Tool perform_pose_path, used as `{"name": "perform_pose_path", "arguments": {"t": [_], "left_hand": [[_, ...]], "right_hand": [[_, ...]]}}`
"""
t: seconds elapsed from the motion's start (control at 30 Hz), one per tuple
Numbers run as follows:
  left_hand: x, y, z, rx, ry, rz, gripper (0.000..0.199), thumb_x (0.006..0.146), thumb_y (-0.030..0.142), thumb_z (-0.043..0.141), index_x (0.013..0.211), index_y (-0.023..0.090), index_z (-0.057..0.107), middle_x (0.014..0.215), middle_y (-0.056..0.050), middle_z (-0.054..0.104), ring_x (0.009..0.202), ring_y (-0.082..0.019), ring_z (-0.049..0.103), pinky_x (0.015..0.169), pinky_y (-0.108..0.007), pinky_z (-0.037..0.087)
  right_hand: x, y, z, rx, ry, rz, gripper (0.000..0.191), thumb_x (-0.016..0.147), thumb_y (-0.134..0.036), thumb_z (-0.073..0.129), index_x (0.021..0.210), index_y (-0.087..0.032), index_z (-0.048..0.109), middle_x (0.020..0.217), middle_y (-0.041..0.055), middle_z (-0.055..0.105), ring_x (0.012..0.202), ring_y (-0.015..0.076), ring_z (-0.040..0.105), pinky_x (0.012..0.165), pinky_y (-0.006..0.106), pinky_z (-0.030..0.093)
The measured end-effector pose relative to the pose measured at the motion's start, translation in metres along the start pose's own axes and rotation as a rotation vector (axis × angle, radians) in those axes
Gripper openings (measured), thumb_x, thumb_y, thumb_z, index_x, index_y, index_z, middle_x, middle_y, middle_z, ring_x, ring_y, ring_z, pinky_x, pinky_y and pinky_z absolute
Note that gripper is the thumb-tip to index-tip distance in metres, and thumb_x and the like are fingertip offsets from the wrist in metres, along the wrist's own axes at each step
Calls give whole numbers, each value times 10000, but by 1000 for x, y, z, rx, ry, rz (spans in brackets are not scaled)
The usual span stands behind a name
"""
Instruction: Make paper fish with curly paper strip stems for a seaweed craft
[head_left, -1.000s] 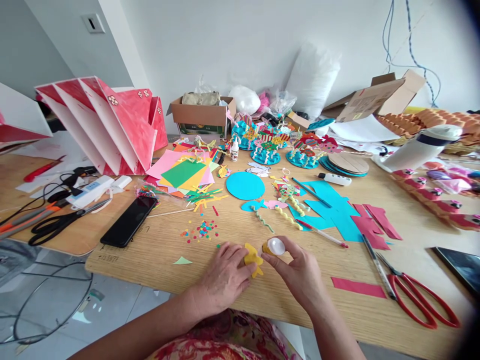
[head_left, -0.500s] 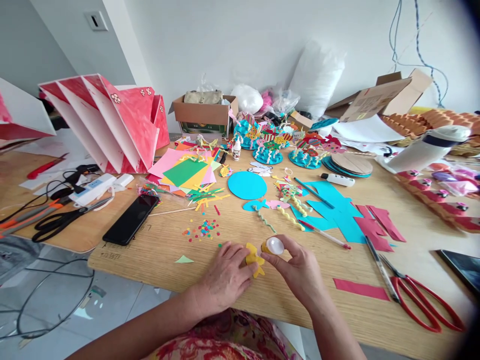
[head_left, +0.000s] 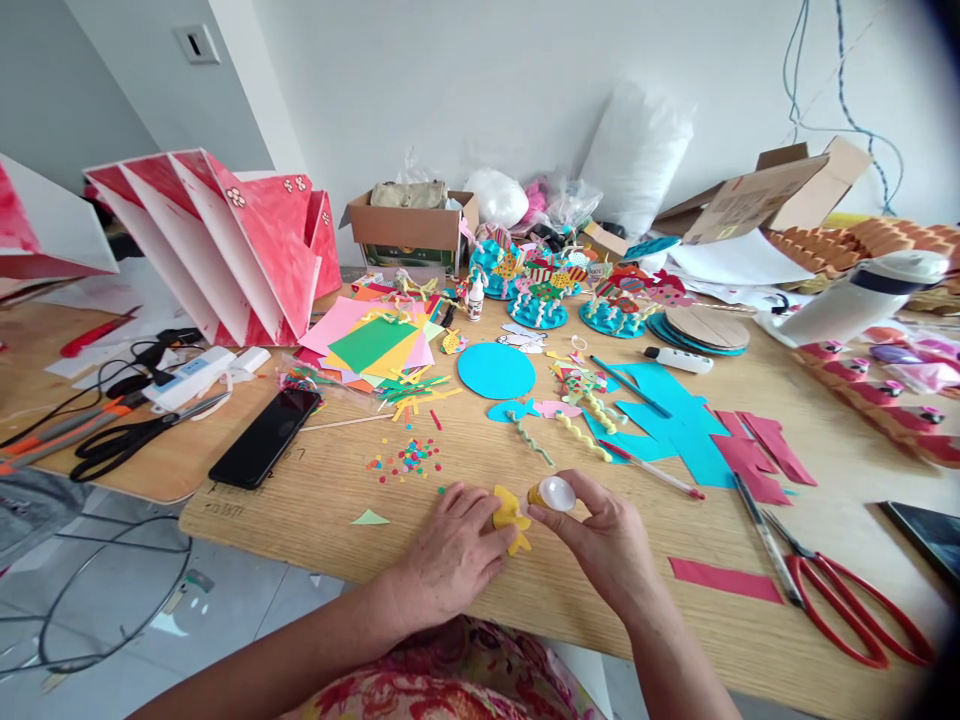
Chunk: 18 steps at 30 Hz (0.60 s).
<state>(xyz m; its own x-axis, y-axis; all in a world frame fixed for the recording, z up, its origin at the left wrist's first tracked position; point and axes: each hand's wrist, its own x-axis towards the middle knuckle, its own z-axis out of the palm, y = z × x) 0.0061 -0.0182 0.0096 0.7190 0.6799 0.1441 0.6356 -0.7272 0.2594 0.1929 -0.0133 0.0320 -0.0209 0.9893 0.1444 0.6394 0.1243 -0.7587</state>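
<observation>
Near the table's front edge, my left hand (head_left: 457, 545) holds down a small yellow paper cutout (head_left: 511, 518), fingers closed over its left side. My right hand (head_left: 604, 535) grips a small glue bottle (head_left: 555, 493) between thumb and fingers, its pale round base turned up towards me. The bottle's tip points down and left, close by the cutout's right side; whether it touches I cannot tell. Beyond my hands lie a green twisted strip (head_left: 532, 440), a blue paper piece (head_left: 510, 411) and a scatter of coloured paper dots (head_left: 416, 458).
Red-handled scissors (head_left: 847, 600), a pen (head_left: 769, 535) and a red paper strip (head_left: 726, 580) lie at right. A phone (head_left: 264, 438) and black scissors (head_left: 124, 445) are at left. Further back are a blue disc (head_left: 496, 370), stacked coloured paper (head_left: 373, 345) and a white bottle (head_left: 475, 298).
The glue bottle in my right hand has shifted slightly right relative to the yellow cutout. My left hand stays on the cutout. The whole view has moved a little.
</observation>
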Motion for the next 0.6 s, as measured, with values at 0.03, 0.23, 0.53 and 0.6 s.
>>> {"name": "perform_pose_path", "arguments": {"t": [0.03,0.23,0.53,0.6], "left_hand": [[0,0,0,2,0,-1,278,835,269,558,1107,269,504,1153,-42,484,1114,-219,400,966,-432,308],[0,-1,2,6,9,2,273,830,256,562,1099,269,514,1135,-44,492,1100,-217,411,955,-427,315],[-1,-2,3,6,12,0,280,832,266,562,1107,270,509,1144,-38,492,1102,-218,406,965,-436,310],[-1,-2,3,5,13,1,268,838,267,552,1103,269,511,1144,-37,493,1103,-217,406,965,-433,310]], "right_hand": [[0,0,0,-4,8,2,215,728,-415,593,679,-210,553,638,-32,563,607,129,517,573,214,391],[3,-1,1,-28,38,-12,213,717,-411,609,684,-211,546,629,-42,555,592,122,509,552,206,383],[3,0,0,-39,39,-4,209,707,-403,626,690,-207,556,639,-33,572,599,128,509,549,213,383],[2,1,0,-32,26,-5,213,713,-411,622,700,-208,557,652,-31,576,611,130,511,551,214,384]]}}
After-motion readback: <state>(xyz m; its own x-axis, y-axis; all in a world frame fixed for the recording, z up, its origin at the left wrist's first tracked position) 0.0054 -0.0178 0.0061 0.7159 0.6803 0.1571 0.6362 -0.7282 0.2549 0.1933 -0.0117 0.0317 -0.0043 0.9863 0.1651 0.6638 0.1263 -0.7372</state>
